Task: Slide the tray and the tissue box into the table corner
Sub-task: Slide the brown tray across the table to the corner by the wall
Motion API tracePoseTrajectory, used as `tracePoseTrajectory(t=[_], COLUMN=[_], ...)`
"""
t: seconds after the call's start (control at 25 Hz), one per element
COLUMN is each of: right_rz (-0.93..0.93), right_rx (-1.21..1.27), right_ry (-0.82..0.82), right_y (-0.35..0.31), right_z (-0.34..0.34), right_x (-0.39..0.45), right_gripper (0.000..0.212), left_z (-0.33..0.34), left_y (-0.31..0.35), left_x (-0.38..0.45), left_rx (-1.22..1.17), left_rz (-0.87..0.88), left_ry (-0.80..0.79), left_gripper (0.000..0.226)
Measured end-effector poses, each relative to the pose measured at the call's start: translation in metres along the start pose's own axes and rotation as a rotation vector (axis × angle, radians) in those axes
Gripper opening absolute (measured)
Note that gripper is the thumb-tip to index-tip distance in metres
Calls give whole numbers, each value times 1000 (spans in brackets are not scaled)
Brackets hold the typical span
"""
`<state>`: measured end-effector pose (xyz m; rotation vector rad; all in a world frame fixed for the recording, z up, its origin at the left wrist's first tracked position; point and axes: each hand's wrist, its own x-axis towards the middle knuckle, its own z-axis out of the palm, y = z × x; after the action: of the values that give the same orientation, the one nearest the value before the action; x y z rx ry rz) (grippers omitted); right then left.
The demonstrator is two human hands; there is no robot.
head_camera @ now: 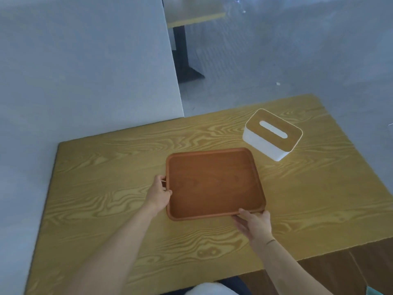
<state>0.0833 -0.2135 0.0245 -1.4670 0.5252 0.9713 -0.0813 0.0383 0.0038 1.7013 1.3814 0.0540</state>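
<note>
An empty reddish-brown wooden tray (214, 182) lies flat in the middle of the yellow wood-grain table (102, 179). My left hand (159, 193) grips the tray's left rim, thumb over the edge. My right hand (254, 225) holds the tray's near right corner, with its fingers under the rim. A white tissue box (271, 135) with a wooden lid and an oval slot stands apart from the tray, at the table's far right.
A pale grey wall (85, 71) borders the table along its left and far-left sides, forming a corner at the far left. Beyond lies grey floor and another table (191, 15) on a dark leg. The table's right edge drops off beside my right forearm.
</note>
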Motion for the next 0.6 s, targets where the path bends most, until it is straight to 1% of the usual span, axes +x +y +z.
tracePoseTrajectory(t=[0.08, 0.2, 0.28, 0.44, 0.6], right_rz=[-16, -41, -45, -39, -70], right_rx=[-60, -136, -178, -252, -315], right_ry=[-80, -198, -245, -273, -267], right_y=[-4, -6, -4, 3, 12], right_z=[15, 38, 54, 90, 130], right_x=[-3, -8, -10, -11, -8], right_gripper=[65, 57, 54, 49, 46], left_z=[-18, -45, -60, -87, -114], left_y=[-10, -30, -41, -62, -81], left_x=[-10, -24, -30, -29, -9], left_rx=[-22, -68, -112, -175, -202], left_rz=[-23, -51, -69, -105, -112], left_ry=[69, 167, 217, 284, 283], left_gripper=[47, 45, 45, 43, 44])
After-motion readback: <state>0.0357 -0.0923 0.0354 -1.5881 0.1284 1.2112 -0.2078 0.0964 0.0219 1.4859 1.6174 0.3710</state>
